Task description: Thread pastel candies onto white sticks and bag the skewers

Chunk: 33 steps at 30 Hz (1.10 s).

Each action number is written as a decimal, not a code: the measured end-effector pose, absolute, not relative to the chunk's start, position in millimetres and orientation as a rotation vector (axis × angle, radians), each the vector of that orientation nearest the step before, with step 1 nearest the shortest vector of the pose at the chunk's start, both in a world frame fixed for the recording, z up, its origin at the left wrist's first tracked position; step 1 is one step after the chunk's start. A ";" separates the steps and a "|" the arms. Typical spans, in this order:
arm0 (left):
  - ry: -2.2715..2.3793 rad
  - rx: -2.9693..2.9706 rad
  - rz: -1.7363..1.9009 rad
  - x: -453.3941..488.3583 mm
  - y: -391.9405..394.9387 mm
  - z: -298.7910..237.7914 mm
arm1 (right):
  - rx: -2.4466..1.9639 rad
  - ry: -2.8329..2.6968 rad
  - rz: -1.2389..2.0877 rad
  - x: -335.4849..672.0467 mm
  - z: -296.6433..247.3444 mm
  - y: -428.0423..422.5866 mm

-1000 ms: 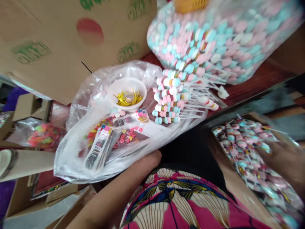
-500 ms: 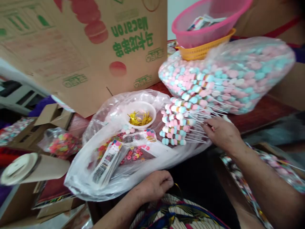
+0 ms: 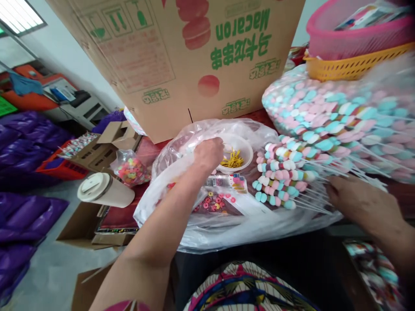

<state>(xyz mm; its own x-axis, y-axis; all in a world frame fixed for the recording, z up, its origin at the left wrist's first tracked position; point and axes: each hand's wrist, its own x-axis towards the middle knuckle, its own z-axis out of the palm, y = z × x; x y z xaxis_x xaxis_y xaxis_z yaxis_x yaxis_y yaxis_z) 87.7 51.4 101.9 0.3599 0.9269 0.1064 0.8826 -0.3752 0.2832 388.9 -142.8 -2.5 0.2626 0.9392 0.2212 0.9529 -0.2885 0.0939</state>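
My left hand (image 3: 207,154) reaches over the clear plastic sheet (image 3: 227,229) to the rim of a white bowl (image 3: 241,149) holding gold twist ties (image 3: 232,161). Its fingers curl into the bowl, and what they pinch is hidden. My right hand (image 3: 359,203) rests on the white sticks of several marshmallow skewers (image 3: 282,177) laid in a pile; its fingers are bent around the stick ends. Packets of ring candy (image 3: 215,202) lie below the bowl.
A big clear bag of skewers (image 3: 340,116) sits at right under yellow (image 3: 350,65) and pink (image 3: 353,30) baskets. A large "Macaron" cardboard box (image 3: 194,56) stands behind. A tape roll (image 3: 103,190), a candy bag (image 3: 131,169) and small boxes lie left. Purple bags cover the floor.
My left hand rose from my lap edge up to the white bowl. My right hand slid right along the skewer sticks. The view tilted upward.
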 end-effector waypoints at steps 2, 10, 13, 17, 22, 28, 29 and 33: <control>1.671 2.564 0.278 95.1 45.2 103.8 | -2.402 -1.849 -0.310 396.8 -10.2 -145.5; 1.475 2.672 -0.141 63.5 8.2 42.0 | -2.230 -1.613 0.191 403.6 9.4 -145.9; 1.471 2.619 -0.117 61.0 22.2 28.0 | -2.195 -1.249 0.229 408.6 25.0 -158.9; 1.351 2.572 -0.055 60.3 29.6 26.0 | -2.267 -1.230 0.239 416.1 28.4 -177.1; 1.469 2.434 -0.104 63.5 27.5 25.2 | -2.592 -1.498 0.064 408.2 32.3 -166.7; 1.238 2.646 0.236 58.5 26.3 22.0 | -2.792 -1.651 -0.334 385.3 49.7 -148.2; 1.203 2.692 0.351 57.5 22.6 23.1 | -2.776 -1.663 -0.361 384.6 49.5 -147.0; 1.185 2.487 0.644 60.1 -2.2 30.6 | -2.724 -1.818 -0.162 391.1 36.8 -141.1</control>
